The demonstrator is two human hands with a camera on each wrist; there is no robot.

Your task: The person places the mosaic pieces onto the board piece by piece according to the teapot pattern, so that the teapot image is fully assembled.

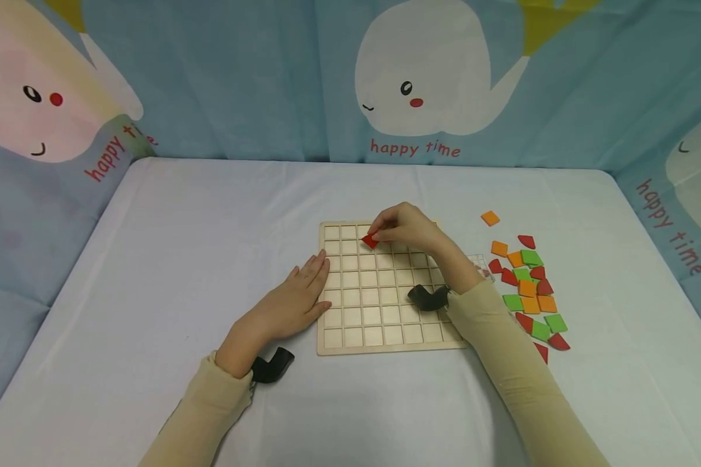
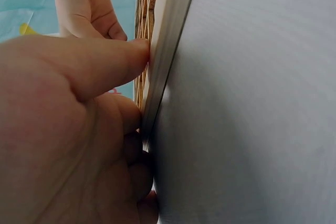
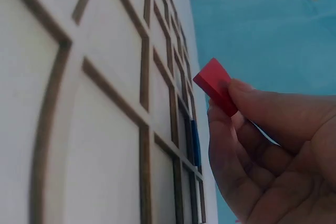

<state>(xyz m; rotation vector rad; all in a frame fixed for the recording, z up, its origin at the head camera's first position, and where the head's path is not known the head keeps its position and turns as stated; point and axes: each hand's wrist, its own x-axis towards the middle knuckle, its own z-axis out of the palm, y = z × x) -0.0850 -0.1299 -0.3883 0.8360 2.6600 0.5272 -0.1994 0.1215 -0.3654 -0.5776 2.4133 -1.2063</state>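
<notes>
- From my end, I have the right hand (image 1: 409, 228) over the far side of the gridded board (image 1: 370, 297), thumb and finger pinching one red piece (image 3: 215, 80).
- That red piece sits at those fingertips; in the right wrist view I see it tilted and apart from the wood, so I judge it not yet placed.
- I have the left hand (image 1: 292, 299) against the board's left edge, fingers straight and close together, thumb held apart from them, pinching nothing; I take it as steadying.
- Done: very little, as I judge it. The cells I can see on the near side of the pinching fingers show plain wood. Beside those fingers, the right wrist view gives me a blue piece (image 3: 196, 142) low at the grid; I read it as one already set in, but I can't find it in the head view.
- Left: most of it, I'd say. Off to the right of the pinching fingers, loose pieces (image 1: 528, 288) in red, orange and green lie scattered on the surface (image 1: 210, 227), an orange square (image 1: 490, 218) apart from them on the far side.
- Nearer those fingers, a printed card (image 1: 478, 261) shows partly behind the forearm; its print is too small for me.
</notes>
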